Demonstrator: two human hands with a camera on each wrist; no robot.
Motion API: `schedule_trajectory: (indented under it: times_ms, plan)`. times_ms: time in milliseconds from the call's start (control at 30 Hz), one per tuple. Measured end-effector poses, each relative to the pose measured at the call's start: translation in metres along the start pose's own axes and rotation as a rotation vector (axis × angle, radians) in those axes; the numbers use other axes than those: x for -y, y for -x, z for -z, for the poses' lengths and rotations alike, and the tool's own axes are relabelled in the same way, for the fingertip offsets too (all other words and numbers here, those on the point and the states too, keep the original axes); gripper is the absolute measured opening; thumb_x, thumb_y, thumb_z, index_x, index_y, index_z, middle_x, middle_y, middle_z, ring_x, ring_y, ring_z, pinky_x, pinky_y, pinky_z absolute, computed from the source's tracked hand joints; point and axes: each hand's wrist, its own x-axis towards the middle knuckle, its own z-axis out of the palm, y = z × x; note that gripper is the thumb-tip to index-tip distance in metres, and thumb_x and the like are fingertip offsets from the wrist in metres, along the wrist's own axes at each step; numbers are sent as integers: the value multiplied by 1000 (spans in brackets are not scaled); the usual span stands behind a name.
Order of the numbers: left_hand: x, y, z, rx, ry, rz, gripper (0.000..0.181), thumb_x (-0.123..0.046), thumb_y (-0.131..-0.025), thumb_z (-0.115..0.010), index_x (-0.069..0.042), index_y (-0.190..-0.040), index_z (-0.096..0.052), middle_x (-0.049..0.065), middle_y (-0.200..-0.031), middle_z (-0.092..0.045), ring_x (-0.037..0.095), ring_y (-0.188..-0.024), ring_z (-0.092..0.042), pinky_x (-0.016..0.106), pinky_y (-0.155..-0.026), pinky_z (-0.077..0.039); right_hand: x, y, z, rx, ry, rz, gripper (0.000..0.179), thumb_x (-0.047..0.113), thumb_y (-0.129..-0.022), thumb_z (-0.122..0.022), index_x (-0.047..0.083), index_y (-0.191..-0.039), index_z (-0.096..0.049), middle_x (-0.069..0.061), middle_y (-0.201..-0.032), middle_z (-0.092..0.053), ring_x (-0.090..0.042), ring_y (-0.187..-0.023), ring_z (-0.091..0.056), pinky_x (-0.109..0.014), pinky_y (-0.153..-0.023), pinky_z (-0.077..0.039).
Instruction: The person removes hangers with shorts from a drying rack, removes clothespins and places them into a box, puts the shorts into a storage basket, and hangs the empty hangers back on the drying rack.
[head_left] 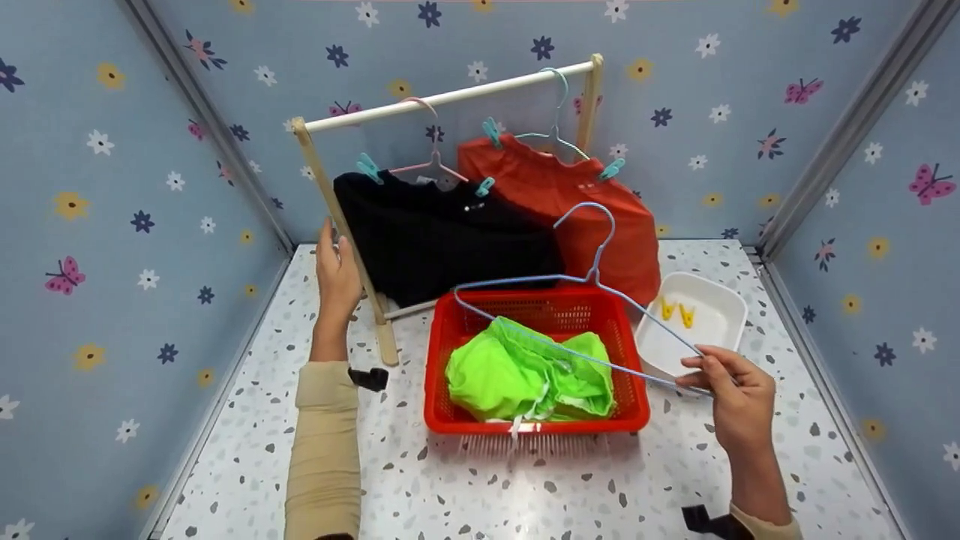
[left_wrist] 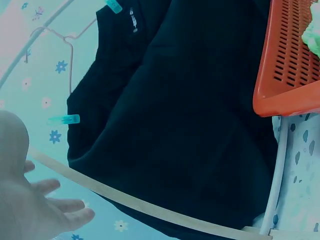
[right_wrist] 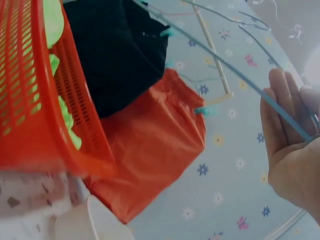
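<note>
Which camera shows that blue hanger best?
The head view: the blue hanger shows nearly whole, one end hidden in the right hand. The right wrist view cuts it off; the left wrist view doesn't show it.

The person's left sleeve (head_left: 322, 457) is beige and long, its cloth gathered in crosswise creases, ending in a broad, smoother cuff (head_left: 328, 386). A short black tab (head_left: 369, 379) juts from the cuff's inner side. The right sleeve (head_left: 765, 523) shows only its end, also beige, with a black strap (head_left: 720, 523) across it, blocky at the tip. A dark patch (head_left: 334, 536) low on the left sleeve may be another strap; the frame's edge cuts it off. Both hands are bare.
</note>
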Motion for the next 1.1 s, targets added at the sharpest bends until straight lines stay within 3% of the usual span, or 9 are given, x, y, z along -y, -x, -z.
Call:
schedule_trajectory:
  times_ms: [167,300,500,633,767,967,1100]
  plan:
    - [9,-17,0,18,31,-6,56,-30,-107,-33,-5,-154,-17,19,-154,-26,31,-138,-31,43,-109,-30,3,2,-20,80,39,-68,25,-8,-100,-41,-17,-119,-55,-17,-107,-70,-26,-86,-71,-32,-85,-52]
    - [20,-28,2,1,23,9,55,-28,-107,-37,-3,-153,-21,22,-146,-37,33,-130,-42,46,-104,-36,3,4,-34,186,-49,-133,33,-2,-104,-33,-9,-132,-50,-17,-122,-64,-28,-102,-67,-33,-94,-47]
    - [35,-31,2,-14,-8,39,51,-29,-106,-42,3,-145,-39,22,-131,-53,33,-120,-50,46,-97,-39,4,4,-49,389,-229,-154,41,-2,-105,-18,-11,-143,-33,-21,-141,-48,-38,-120,-54,-45,-101,-41]
    - [39,-28,-2,-25,8,48,51,-31,-105,-43,2,-144,-41,20,-130,-56,31,-123,-49,45,-99,-39,9,-4,-64,503,-202,-187,44,-2,-105,-14,-10,-148,-22,-20,-151,-34,-41,-128,-44,-47,-105,-35]
    - [42,-27,-10,-46,35,62,52,-32,-105,-43,1,-144,-40,18,-130,-56,30,-124,-48,44,-101,-38,12,-17,-83,543,-117,-216,47,-3,-104,-15,-3,-152,-19,-16,-156,-27,-39,-133,-39,-44,-108,-31]
    - [49,-30,-17,-129,50,60,47,-32,-104,-43,-5,-143,-46,13,-124,-59,26,-115,-54,43,-94,-43,9,-31,-113,609,-111,-174,49,-5,-103,-16,-5,-152,-13,-19,-157,-21,-46,-133,-35,-48,-109,-29]
    - [49,-31,-16,-148,60,75,47,-33,-104,-43,-7,-143,-46,11,-122,-60,24,-113,-54,42,-94,-43,5,-39,-134,631,-119,-183,48,-1,-105,-21,-5,-152,-11,-20,-157,-21,-50,-132,-33,-49,-109,-28]
